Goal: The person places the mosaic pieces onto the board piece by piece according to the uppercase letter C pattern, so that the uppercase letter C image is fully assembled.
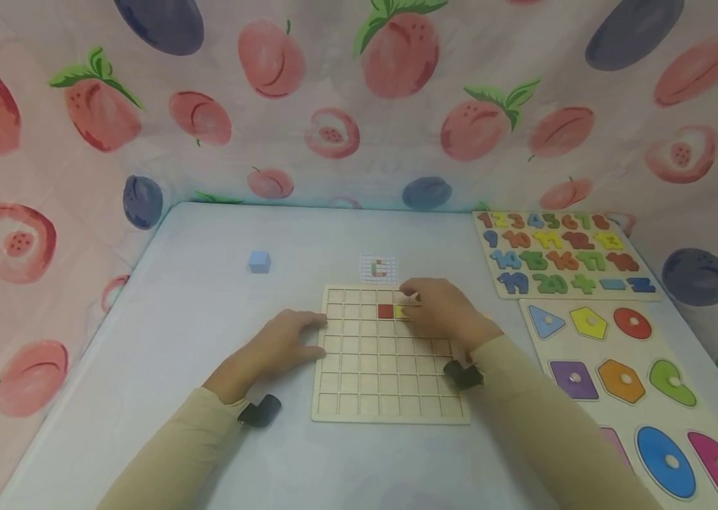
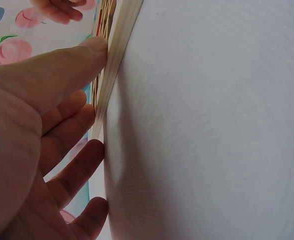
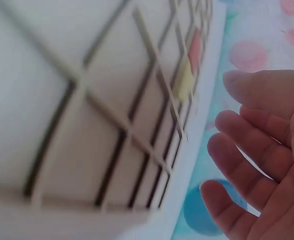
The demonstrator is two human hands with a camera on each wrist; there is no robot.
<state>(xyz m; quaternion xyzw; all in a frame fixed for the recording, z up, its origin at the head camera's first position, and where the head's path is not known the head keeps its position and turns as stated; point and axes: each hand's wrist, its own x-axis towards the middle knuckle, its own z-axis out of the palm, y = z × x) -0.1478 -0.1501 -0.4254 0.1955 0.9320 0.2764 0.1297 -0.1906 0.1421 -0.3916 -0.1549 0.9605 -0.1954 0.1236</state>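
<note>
A square wooden grid board lies on the white table. In its second row from the far side sit a red tile and, right beside it, a yellow tile. My left hand rests its thumb and fingertips against the board's left edge, fingers extended. Over the board's far right part hovers my right hand, partly covering the yellow tile in the head view. Seen from the right wrist, the right hand has loosely bent fingers with nothing between them, apart from the yellow tile.
A small card with a coloured grid pattern lies just beyond the board. Farther left stands a light blue cube. On the right are a number puzzle and a knobbed shape puzzle. Fruit-printed cloth hangs behind the table.
</note>
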